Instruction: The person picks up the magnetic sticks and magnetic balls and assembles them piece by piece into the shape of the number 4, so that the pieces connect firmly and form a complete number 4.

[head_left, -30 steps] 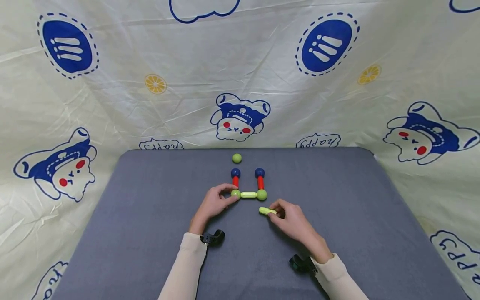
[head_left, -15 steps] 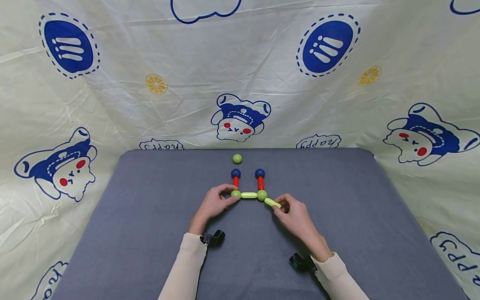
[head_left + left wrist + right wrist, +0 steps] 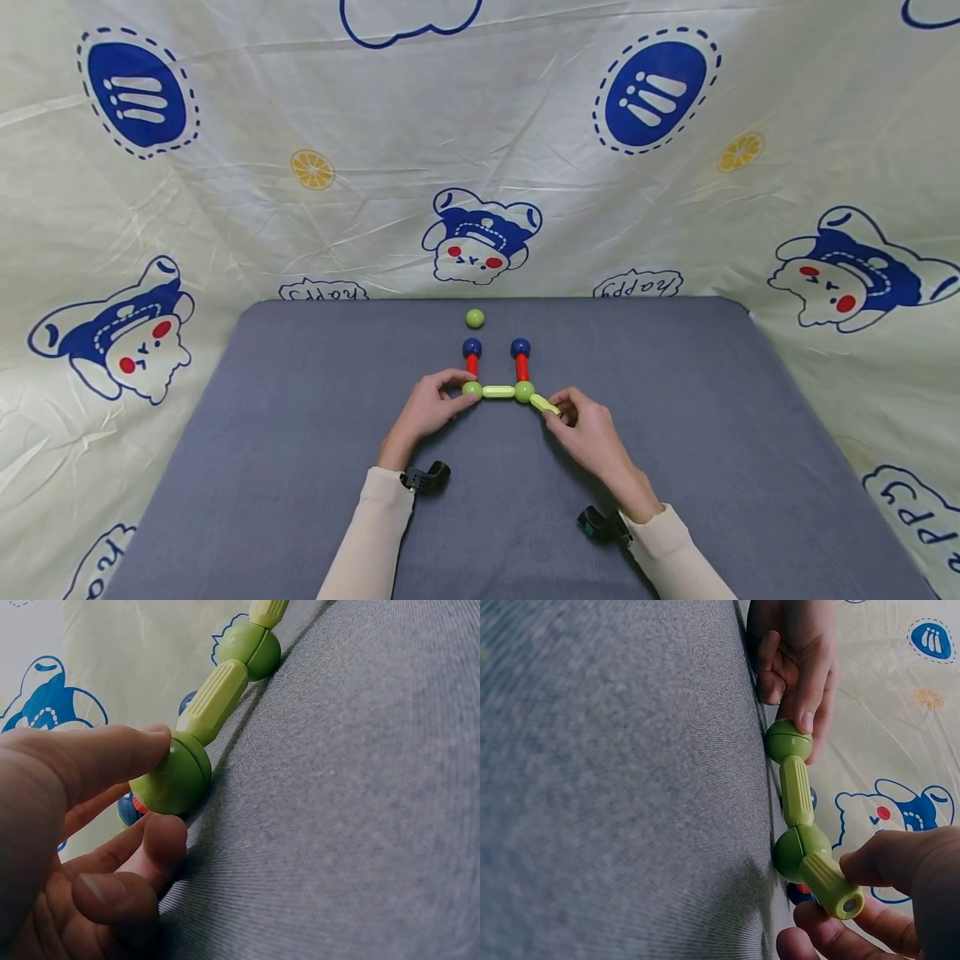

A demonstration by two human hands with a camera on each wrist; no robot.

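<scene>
A light-green magnetic building rod (image 3: 498, 392) joins two green balls, the left ball (image 3: 472, 389) and the right ball (image 3: 524, 392). From each ball a red rod (image 3: 522, 367) leads away to a blue ball (image 3: 521, 347). My left hand (image 3: 429, 408) pinches the left green ball between thumb and fingers, as the left wrist view confirms. Between thumb and fingers of my right hand (image 3: 592, 433) is a second light-green rod (image 3: 826, 879). Its far end touches the right green ball and it slants toward me; its free end shows a small round metal tip in the right wrist view.
A loose green ball (image 3: 475, 318) lies near the back edge, behind the left blue ball. Grey cloth (image 3: 300, 500) covers the table. A printed pale curtain (image 3: 375, 125) hangs behind and at the sides. Each wrist wears a black strap-on device (image 3: 426, 477).
My right hand has moved the light-green rod right and away from me, from in front of the right green ball to contact with it. The left hand stays put.
</scene>
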